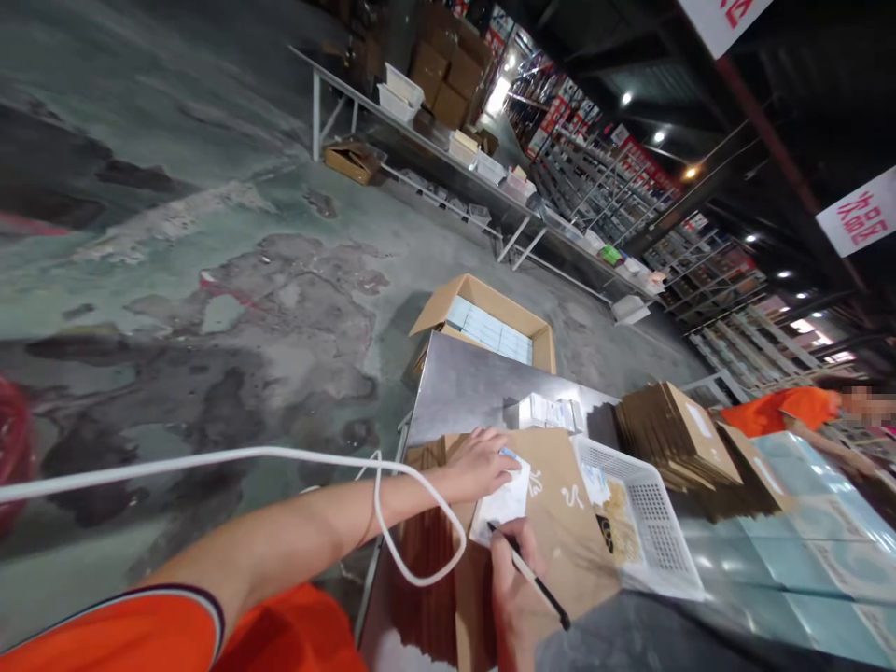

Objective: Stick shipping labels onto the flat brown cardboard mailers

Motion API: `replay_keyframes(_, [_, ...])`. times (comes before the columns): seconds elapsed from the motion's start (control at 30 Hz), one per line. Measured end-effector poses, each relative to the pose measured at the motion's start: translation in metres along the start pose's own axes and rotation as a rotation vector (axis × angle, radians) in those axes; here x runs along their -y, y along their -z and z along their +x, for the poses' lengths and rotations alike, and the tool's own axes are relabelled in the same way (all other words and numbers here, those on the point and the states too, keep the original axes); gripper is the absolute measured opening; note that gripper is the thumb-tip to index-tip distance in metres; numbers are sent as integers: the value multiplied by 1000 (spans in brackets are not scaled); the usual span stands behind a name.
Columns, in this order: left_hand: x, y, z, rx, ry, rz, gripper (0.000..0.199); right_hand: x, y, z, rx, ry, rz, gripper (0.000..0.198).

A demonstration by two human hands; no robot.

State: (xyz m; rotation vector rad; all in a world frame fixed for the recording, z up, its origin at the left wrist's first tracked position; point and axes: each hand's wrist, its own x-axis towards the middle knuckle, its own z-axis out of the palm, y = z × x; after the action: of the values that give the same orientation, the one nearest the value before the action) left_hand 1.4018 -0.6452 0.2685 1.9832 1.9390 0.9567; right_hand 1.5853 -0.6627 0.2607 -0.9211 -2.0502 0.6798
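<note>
My left hand (480, 462) lies flat on a small white paper label (502, 506), pinning it to a brown cardboard sheet (560, 523) on the steel table (469, 387). My right hand (514, 579) grips a black pen (530, 575) whose tip touches the label's lower left edge. A white cable (392, 523) loops over my left forearm.
A white plastic basket (648, 523) with packets sits right of the sheet. Stacked brown cartons (676, 439) and pale blue boxes (812, 523) lie further right, by a person in orange (784, 408). An open carton of white packs (486, 327) stands on the floor beyond the table.
</note>
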Motion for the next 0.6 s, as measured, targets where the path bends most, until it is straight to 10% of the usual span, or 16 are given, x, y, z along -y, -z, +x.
replay_keyframes(0.6, [3,3,-2,37,35,-57,23,-7,-4,6,-92,-262,199,17])
